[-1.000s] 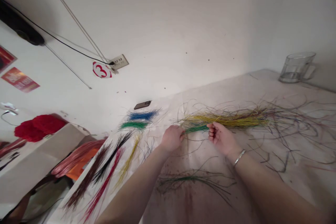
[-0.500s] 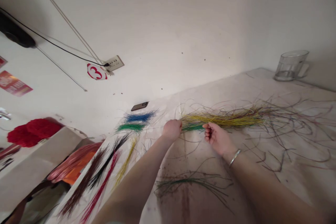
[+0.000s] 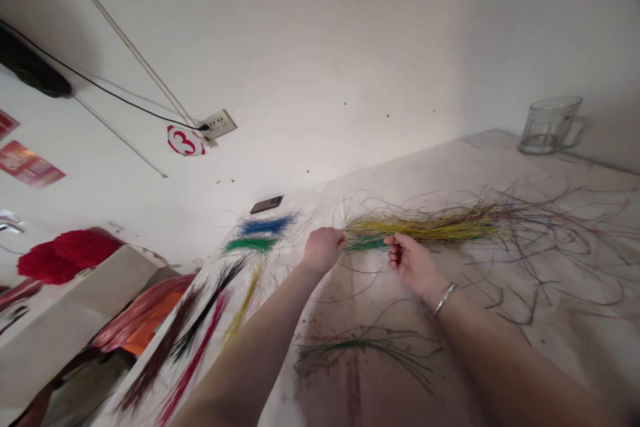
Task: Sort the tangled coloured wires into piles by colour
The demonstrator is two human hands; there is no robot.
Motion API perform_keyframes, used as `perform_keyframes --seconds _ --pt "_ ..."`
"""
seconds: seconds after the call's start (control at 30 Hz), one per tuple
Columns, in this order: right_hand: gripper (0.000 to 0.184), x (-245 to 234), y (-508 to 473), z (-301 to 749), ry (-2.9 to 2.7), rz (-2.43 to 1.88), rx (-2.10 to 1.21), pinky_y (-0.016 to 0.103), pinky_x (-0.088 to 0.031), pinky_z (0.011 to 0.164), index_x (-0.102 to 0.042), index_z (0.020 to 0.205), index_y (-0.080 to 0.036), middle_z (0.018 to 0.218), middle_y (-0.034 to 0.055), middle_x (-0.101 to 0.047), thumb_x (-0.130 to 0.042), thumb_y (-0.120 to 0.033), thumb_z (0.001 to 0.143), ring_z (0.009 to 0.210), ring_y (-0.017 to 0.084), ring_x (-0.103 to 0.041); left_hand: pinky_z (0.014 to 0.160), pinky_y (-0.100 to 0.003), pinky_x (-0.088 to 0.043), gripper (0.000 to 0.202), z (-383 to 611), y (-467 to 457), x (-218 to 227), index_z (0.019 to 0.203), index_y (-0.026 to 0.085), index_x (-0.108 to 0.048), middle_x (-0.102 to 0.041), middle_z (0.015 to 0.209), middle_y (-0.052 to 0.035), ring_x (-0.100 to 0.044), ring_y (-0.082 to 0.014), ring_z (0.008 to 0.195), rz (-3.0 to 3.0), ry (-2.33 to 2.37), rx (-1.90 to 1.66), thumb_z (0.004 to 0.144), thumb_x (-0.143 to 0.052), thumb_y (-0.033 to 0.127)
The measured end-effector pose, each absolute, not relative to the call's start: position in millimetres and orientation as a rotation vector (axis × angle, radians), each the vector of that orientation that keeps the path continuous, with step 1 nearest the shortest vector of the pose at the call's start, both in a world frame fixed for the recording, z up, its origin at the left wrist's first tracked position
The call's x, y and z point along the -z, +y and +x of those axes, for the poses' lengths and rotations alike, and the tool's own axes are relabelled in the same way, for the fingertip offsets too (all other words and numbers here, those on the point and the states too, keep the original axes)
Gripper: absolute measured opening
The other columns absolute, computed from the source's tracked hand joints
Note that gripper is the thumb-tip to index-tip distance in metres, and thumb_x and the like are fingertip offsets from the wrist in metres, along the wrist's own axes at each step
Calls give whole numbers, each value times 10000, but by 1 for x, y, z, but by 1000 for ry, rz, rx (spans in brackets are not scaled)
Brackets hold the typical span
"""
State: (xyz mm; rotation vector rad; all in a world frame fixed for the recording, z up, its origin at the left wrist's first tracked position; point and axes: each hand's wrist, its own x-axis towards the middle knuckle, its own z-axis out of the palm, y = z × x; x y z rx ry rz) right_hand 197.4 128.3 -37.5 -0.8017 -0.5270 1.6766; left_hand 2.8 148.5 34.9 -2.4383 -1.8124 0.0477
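Observation:
My left hand (image 3: pixel 324 250) is closed in a pinch at the left end of a bundle of thin yellow strands (image 3: pixel 430 225). My right hand (image 3: pixel 411 265), with a silvery bangle (image 3: pixel 445 300) on its wrist, has its fingers curled together just below that bundle. Between the two hands lie thin green strands (image 3: pixel 367 242), along the bundle's lower edge. Anything pinched in either hand is too fine to make out. Nearer to me, between my forearms, rests a loose bunch of dark green strands (image 3: pixel 360 345).
Left of my hands lie blue (image 3: pixel 267 224), green (image 3: pixel 250 244), yellow (image 3: pixel 244 303), black (image 3: pixel 213 307), red (image 3: pixel 197 360) and dark brown (image 3: pixel 163 353) bunches. A phone (image 3: pixel 267 205) sits by the wall. At the back right stands a glass mug (image 3: pixel 549 125). Loose strands (image 3: pixel 540 267) spread rightward.
My left hand has shifted slightly left. The right hand stays in nearly the same place, and the view has tilted a little.

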Motion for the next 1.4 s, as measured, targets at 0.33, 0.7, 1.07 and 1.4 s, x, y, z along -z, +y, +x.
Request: perform_keyframes --seconds 0.33,0.7,1.07,1.4 --pt "165 32 125 195 -463 -845 -1715 233 -296 435 -636 611 -177 564 -11 -467 -661 -337 638 502 88 -380 714 -257 -399 194 0 124 -66 883 219 -673 -681 904 -28 -598 -175 862 -2457 -1831 131 879 -479 226" --pt "343 20 96 181 -931 -678 -1934 213 -253 470 -727 792 -172 644 -10 -512 -734 -495 676 563 83 -387 604 -235 -360 149 18 64 -62 789 212 -630 -656 738 1 -585 -147 694 -2515 -1990 377 859 -501 236" --pt "491 24 111 193 -835 -865 -1604 227 -219 438 -715 818 -163 605 -34 -398 -621 -629 697 511 85 -310 604 -238 -341 176 -17 20 -64 730 198 -561 -604 694 8 -554 -144 675 -2549 -2026 437 875 -466 226" --pt "434 33 119 202 -891 -1018 -1442 245 -266 438 -646 662 -173 591 -6 -430 -548 -587 749 516 106 -358 621 -215 -390 132 -48 -22 -58 763 193 -626 -609 688 23 -547 -120 662 -2693 -2223 633 849 -528 209"
